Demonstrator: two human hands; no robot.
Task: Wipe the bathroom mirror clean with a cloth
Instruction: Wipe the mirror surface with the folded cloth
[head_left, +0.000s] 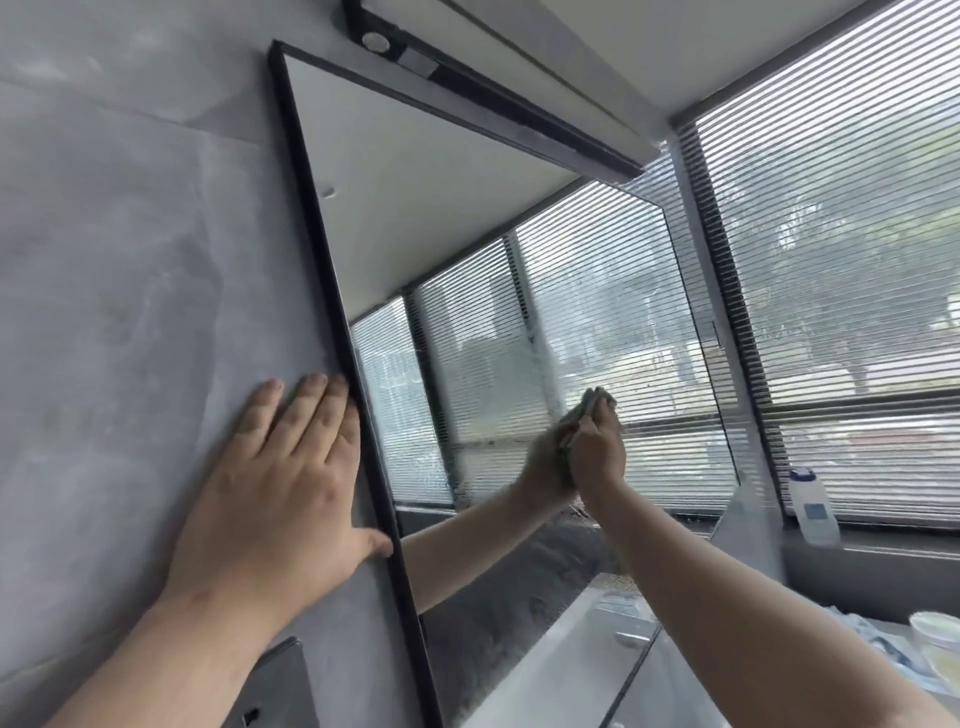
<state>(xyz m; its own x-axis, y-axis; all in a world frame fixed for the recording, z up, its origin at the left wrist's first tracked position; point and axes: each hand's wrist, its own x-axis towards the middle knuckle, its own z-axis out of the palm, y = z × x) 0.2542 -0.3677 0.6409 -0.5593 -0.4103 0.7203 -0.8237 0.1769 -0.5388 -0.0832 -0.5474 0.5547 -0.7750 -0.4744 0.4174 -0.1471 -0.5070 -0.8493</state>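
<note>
Right hand (597, 449) gripping cloth (598, 399) on mirror (415, 182), left hand (280, 478) flat, bottle (813, 504) on sill (893, 546)

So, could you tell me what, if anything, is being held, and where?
The right hand grips the cloth by its lower part, on the mirror; the left hand holds nothing.
</note>
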